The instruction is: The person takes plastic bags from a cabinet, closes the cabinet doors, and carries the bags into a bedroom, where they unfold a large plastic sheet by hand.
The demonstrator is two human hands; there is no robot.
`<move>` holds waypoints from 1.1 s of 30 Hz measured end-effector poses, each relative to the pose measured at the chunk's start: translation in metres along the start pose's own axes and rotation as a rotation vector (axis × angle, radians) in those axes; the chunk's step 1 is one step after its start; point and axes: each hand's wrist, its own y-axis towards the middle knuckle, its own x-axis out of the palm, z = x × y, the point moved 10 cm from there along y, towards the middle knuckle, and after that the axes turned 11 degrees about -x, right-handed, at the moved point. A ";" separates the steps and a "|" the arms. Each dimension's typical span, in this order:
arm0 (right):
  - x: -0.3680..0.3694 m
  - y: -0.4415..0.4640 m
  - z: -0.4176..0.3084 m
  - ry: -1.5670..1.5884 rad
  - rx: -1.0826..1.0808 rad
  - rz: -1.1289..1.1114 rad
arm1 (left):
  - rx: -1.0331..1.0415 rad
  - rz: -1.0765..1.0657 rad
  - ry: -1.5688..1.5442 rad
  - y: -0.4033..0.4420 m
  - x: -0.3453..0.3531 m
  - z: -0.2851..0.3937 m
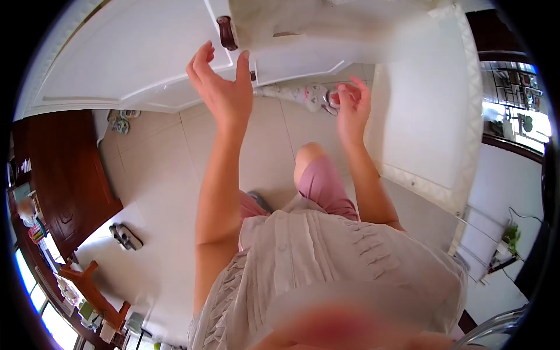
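Note:
My left hand [224, 96] is raised at the white cabinet door [128, 64], fingers bent and spread apart, with nothing in them. Just above its fingertips is a dark brown door handle [227, 33]. My right hand [354, 111] is held up beside a white panel with quilted trim [426, 111]. Its fingers are loosely curled and apart, and no held object shows. Behind that hand, low by the cabinet, lies a pale patterned item [312, 96]; its kind is unclear. Along the top, a beige surface [315, 35] is partly blurred.
Tiled floor [163, 175] spreads below me. A pair of dark shoes [125, 237] stands at left, near a dark wood cabinet [58, 169]. More footwear [121, 123] sits by the white cabinet. A wooden stool-like piece [96, 291] is at lower left, a potted plant [511, 238] at right.

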 end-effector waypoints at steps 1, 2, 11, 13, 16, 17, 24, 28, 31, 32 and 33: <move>0.000 0.006 0.004 0.014 -0.032 0.015 | 0.047 -0.023 0.057 0.001 0.009 -0.004; 0.002 0.013 0.008 0.035 -0.058 0.021 | 0.094 -0.042 0.113 0.000 0.019 -0.008; -0.029 0.039 -0.014 -0.002 -0.414 0.010 | 0.079 0.016 0.076 -0.045 -0.025 -0.005; -0.058 0.051 -0.022 -0.037 -0.430 0.059 | 0.074 0.042 -0.017 -0.079 -0.076 -0.007; -0.074 0.057 -0.017 -0.026 -0.370 0.112 | 0.031 0.103 0.053 -0.119 -0.148 -0.023; -0.066 0.053 -0.014 -0.012 -0.367 0.090 | -0.050 0.115 -0.045 -0.128 -0.170 -0.033; 0.017 0.062 -0.043 -0.018 -0.333 -0.182 | -0.285 0.238 -0.130 -0.142 -0.247 -0.064; 0.050 0.071 -0.044 -0.470 -0.404 -0.427 | -0.231 0.265 -0.147 -0.137 -0.263 -0.071; 0.097 0.059 -0.006 -0.630 -0.378 -0.713 | -0.176 0.326 -0.149 -0.142 -0.278 -0.075; 0.123 0.049 0.005 -0.575 -0.371 -0.859 | -0.133 0.389 -0.086 -0.142 -0.283 -0.073; 0.159 0.029 0.008 -0.519 -0.367 -1.004 | -0.086 0.454 -0.024 -0.141 -0.286 -0.071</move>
